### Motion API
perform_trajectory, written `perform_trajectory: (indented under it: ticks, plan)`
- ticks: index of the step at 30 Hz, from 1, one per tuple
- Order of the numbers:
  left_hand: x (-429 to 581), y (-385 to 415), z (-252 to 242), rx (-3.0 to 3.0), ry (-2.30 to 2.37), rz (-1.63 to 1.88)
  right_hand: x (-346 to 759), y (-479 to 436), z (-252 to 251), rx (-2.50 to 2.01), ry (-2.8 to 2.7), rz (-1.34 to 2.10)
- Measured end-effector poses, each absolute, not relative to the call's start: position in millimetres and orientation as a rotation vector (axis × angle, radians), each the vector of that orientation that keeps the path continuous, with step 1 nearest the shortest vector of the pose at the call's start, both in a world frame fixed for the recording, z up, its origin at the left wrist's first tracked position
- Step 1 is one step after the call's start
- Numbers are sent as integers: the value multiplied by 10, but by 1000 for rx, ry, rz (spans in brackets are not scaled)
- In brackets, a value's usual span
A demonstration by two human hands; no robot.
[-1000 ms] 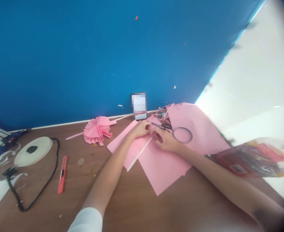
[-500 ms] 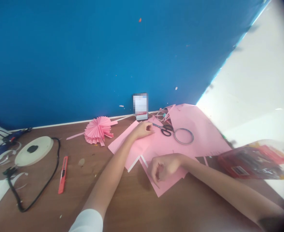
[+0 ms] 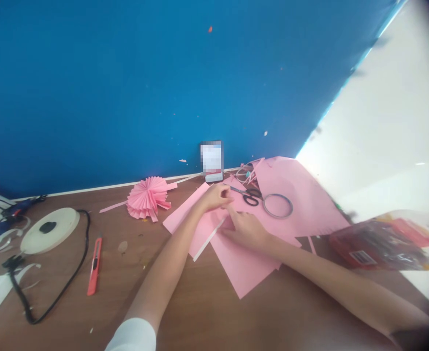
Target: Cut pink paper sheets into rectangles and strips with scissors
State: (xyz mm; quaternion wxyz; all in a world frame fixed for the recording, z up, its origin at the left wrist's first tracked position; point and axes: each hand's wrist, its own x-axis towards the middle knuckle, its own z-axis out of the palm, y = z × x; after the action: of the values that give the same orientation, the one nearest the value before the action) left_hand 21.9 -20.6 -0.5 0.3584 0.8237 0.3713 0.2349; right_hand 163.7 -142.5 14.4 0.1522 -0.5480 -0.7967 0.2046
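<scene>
My left hand (image 3: 217, 196) rests on the upper part of a pink paper sheet (image 3: 187, 214), its fingers curled into a pinch; what they hold, if anything, is hidden. My right hand (image 3: 249, 229) lies over the pink paper just to its right, index finger stretched out to the left fingertips and thumb apart from it. A narrow white strip (image 3: 207, 243) runs diagonally along the sheet's edge up to the right hand. Another pink paper piece (image 3: 242, 275) lies below that hand. Scissors (image 3: 251, 200) with black handles lie beyond, beside a grey ring (image 3: 292, 207).
At the left are a red box cutter (image 3: 94, 268), a pale round disc (image 3: 49, 231) and a black cord (image 3: 86, 243). A folded pink paper fan (image 3: 148, 197) sits near the blue wall. A plastic package (image 3: 379, 243) lies right; a small upright device (image 3: 213, 176) stands at the back.
My right hand has moved up and left to meet the left fingers, and its index finger has stretched out. The white strip now shows as one straight line. My left hand stays put.
</scene>
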Motion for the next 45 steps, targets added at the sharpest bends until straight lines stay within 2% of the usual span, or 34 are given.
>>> perform_trajectory:
  ticks: [8,11,15,20,22,23,25,29,31,33,39,45]
  plan:
    - [216,-200,-15,2152,954,639,1674,-1378,155,-1519,-2388,526]
    - [219,-206,-13,2162,933,634,1661,-1412,252,-1361,-2415,657]
    - [217,-206,-3,2175,926,629,1639,-1513,384,-769,-2482,1286]
    - [211,-205,12,2177,918,627,1658,-1582,461,-40,-2414,2483]
    - [210,-207,11,2170,922,636,1687,-1568,510,264,-2366,2743]
    - [209,-208,8,2166,924,640,1702,-1554,537,352,-2363,2759]
    - [211,-207,-1,2161,927,641,1723,-1513,576,211,-2285,2627]
    - [213,-193,-13,2150,925,622,1737,-1348,516,-664,-1554,1894]
    - [204,-182,-2,2118,876,604,1774,-1204,424,-855,-1073,1492]
    - [180,-168,27,2080,795,559,1856,-1038,319,-957,-807,1233]
    - [87,-152,186,2172,698,257,2086,-748,99,-1205,-742,999]
    - [73,-155,249,2214,670,177,2069,-782,132,-1210,-698,921]
